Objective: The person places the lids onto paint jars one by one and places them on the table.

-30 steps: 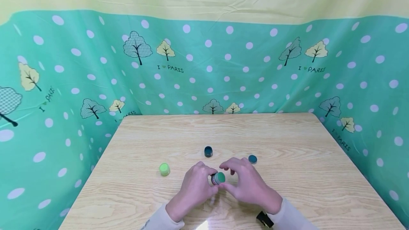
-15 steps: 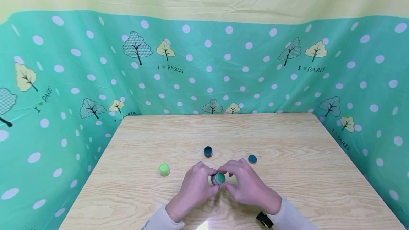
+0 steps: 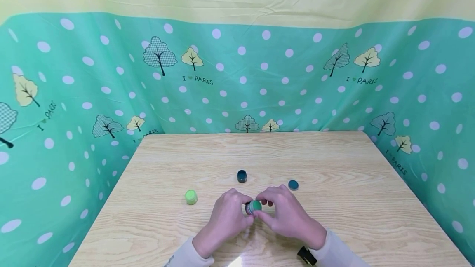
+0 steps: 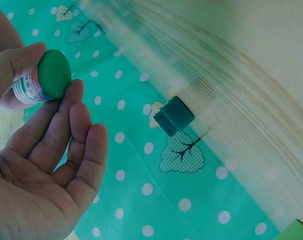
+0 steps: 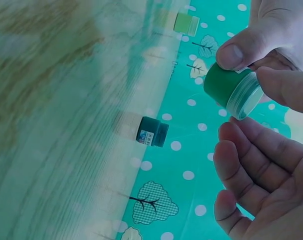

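Observation:
Near the front middle of the table, my left hand (image 3: pixel 229 213) grips a small green paint jar (image 3: pixel 255 207) between thumb and fingers. The jar is tilted, its green round end towards my right hand (image 3: pixel 285 213). My right thumb and index finger pinch the jar at that end. In the left wrist view the jar (image 4: pixel 54 75) shows a printed label; in the right wrist view the jar (image 5: pixel 231 91) shows a clear ribbed rim. Beyond the hands stands an uncovered dark teal jar (image 3: pixel 242 176), and a dark teal lid (image 3: pixel 293 185) lies to its right.
A light green jar (image 3: pixel 191 197) stands to the left on the wooden table (image 3: pixel 178 155). By the right cuff is a black clip-like object (image 3: pixel 307 255). A dotted teal curtain (image 3: pixel 230 94) hangs behind the table and along both sides.
My right index finger and thumb have come together on the jar's end, and the fingertips have shifted slightly around it. The left hand stays put, as do the things on the table.

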A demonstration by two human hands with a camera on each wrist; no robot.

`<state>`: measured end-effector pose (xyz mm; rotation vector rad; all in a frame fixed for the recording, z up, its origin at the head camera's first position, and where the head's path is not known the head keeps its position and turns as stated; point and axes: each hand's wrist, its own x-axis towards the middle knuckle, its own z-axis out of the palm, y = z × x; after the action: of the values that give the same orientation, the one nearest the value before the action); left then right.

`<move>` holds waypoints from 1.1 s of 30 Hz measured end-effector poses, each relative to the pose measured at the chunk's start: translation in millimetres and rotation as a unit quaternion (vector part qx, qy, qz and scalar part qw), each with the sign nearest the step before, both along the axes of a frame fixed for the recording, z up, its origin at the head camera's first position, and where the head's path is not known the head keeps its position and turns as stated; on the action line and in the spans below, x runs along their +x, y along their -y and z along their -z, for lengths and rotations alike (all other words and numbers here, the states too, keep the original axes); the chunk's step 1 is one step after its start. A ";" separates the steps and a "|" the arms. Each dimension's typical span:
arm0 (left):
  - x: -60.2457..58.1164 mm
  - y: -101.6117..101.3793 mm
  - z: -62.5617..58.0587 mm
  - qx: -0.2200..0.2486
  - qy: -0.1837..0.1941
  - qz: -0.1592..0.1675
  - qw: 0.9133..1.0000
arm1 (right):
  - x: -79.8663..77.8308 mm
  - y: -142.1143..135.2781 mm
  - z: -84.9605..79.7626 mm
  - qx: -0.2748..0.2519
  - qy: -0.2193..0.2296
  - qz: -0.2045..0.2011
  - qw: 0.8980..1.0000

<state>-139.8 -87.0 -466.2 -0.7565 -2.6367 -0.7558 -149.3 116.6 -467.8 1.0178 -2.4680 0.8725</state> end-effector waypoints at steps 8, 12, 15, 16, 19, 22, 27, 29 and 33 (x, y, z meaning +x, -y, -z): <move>-0.6 -0.4 0.0 -0.001 0.003 -0.004 1.000 | 0.6 2.2 0.5 -0.005 0.002 0.027 1.000; -0.5 -1.0 0.2 -0.001 0.000 -0.005 1.000 | 0.2 3.2 1.8 -0.008 0.002 0.043 0.999; -0.4 -1.3 0.1 0.000 0.002 -0.006 1.000 | 0.0 3.8 3.4 -0.008 -0.005 0.051 0.999; -0.4 -1.3 0.0 0.000 0.003 -0.006 1.000 | 0.2 4.0 3.7 -0.008 -0.007 0.053 0.999; -0.3 -1.5 -0.4 -0.001 0.005 -0.007 1.000 | 0.9 4.3 3.8 -0.008 -0.006 0.055 0.998; -0.2 -1.5 -0.4 -0.002 0.005 -0.007 1.000 | 1.2 3.6 1.9 -0.009 0.005 0.055 0.998; 0.6 -0.9 -2.2 -0.003 0.016 -0.008 1.000 | 0.0 -1.1 -1.4 -0.013 0.008 0.024 1.000; 0.9 -0.7 -3.0 -0.005 0.020 -0.008 1.000 | -0.3 -2.9 -2.5 -0.014 0.001 0.004 1.000; 0.7 -0.6 -2.7 -0.004 0.017 -0.007 1.000 | -0.5 -3.7 -4.5 -0.011 0.000 -0.023 1.000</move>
<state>-139.1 -86.4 -463.5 -0.7334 -2.6748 -0.7605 -149.8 120.3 -463.3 1.0700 -2.4395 0.9120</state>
